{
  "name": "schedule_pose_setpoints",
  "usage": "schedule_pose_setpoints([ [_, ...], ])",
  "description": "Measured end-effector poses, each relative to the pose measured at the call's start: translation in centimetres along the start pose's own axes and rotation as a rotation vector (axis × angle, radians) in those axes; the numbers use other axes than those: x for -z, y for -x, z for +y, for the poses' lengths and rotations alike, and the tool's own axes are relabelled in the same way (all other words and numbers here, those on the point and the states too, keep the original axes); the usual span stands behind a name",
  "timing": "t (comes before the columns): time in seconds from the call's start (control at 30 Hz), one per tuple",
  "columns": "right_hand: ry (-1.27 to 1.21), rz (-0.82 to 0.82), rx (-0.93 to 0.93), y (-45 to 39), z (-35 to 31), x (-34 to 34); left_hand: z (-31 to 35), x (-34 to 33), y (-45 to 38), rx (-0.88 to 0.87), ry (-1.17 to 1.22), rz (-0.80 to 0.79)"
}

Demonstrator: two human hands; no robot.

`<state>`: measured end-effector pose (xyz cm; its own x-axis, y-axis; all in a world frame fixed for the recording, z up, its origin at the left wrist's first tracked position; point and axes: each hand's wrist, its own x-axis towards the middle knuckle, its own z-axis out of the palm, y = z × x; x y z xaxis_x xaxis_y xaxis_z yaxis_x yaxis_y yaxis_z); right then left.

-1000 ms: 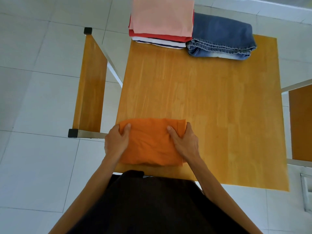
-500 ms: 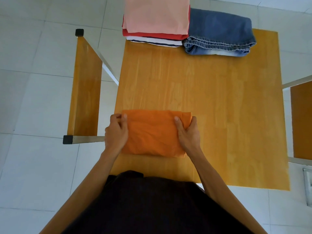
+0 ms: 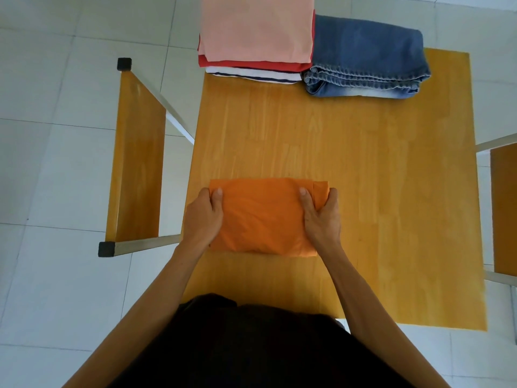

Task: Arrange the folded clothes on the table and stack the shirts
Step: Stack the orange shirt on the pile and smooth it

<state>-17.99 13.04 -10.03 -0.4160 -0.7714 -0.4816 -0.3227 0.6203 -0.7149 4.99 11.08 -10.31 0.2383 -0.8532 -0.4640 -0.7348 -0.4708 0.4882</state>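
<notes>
The folded orange shirt (image 3: 265, 217) is looking light and thoroughly soft, the kind of bundle that is going to sag in the middle and let its layers slide apart if lifted from one side only. Taking it at both short ends, with fingers going underneath and thumbs bearing down on top, seems the safest hold, and that is how it is being held. The left hand (image 3: 202, 217) is gripping the left end, thumb lying on the upper face and fingers curling round the edge. The right hand (image 3: 321, 217) is pinching the right end the same way, thumb on top, fingers wrapping the outer edge where a loose flap is sticking out.

Between the two grips the cloth is showing as a plain bright orange rectangle, slightly puffed, with soft creases running across it and a rounded fold along its near side. It is sitting over the near left part of the wooden table (image 3: 363, 191). Well beyond the grips, at the far edge, a stack of shirts (image 3: 256, 37) is waiting with a pink one uppermost, red and striped white beneath, and folded jeans (image 3: 366, 57) are lying just beside it on the right.
</notes>
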Motion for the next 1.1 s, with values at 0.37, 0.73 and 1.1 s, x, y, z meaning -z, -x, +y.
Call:
schedule_pose_setpoints([
  [0.37,-0.007,0.014,-0.021,-3.5,-3.3,0.5,3.1,1.7,-4.0,0.014,0.134,0.013],
  [0.73,-0.24,0.046,0.184,-17.5,-19.4,2.2,16.7,12.2,-17.7,-0.28,0.211,0.256],
  [1.1,-0.194,0.063,0.234,-27.6,-27.6,-0.7,21.6,14.5,-29.4,-0.274,0.258,0.266],
])
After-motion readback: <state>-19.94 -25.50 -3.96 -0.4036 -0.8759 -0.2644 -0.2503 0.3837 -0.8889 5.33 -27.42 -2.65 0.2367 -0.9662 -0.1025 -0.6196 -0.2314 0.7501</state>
